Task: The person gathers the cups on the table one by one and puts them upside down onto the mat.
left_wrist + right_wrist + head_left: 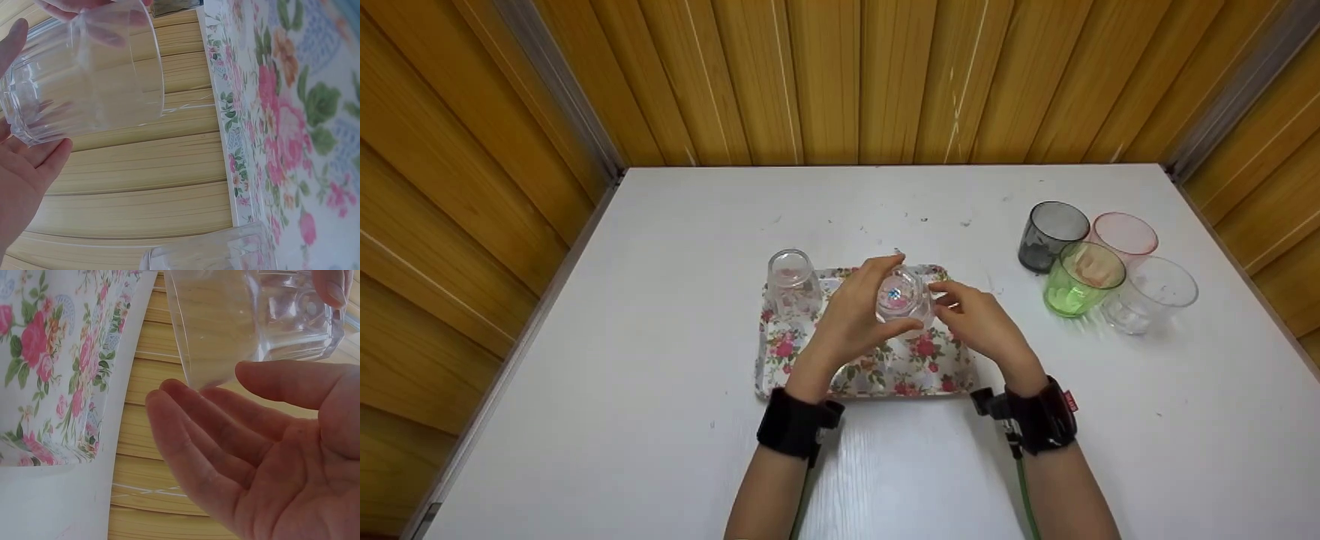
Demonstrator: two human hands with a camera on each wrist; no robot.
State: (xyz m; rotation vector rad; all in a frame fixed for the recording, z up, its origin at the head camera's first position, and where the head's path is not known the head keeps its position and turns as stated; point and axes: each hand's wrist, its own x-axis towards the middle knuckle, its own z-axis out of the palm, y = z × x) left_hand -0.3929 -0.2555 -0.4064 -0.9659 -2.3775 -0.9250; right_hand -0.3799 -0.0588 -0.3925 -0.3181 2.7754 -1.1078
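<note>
Left hand (849, 309) grips a clear glass (901, 296) by its base end, thumb on one side and fingers on the other; glass is inverted, rim facing down, held above the floral tray (877, 367) and apart from it. Right hand (984, 324) is at the right side of the same glass, palm turned toward it, fingers loosely curved and slightly spread, tips at the rim; contact of these tips with the glass cannot be told. A second clear glass (793, 292) stands base up at the tray's rear left corner. Tray lies on the white tabletop (660, 360). On the right of the tabletop, four upright tumblers in a close group: grey (1041, 244), pink (1129, 238), green (1065, 291) and colourless (1155, 300). Black band (793, 424) on the left wrist, another (1041, 420) on the right. Wood-patterned panels (825, 82) behind.
</note>
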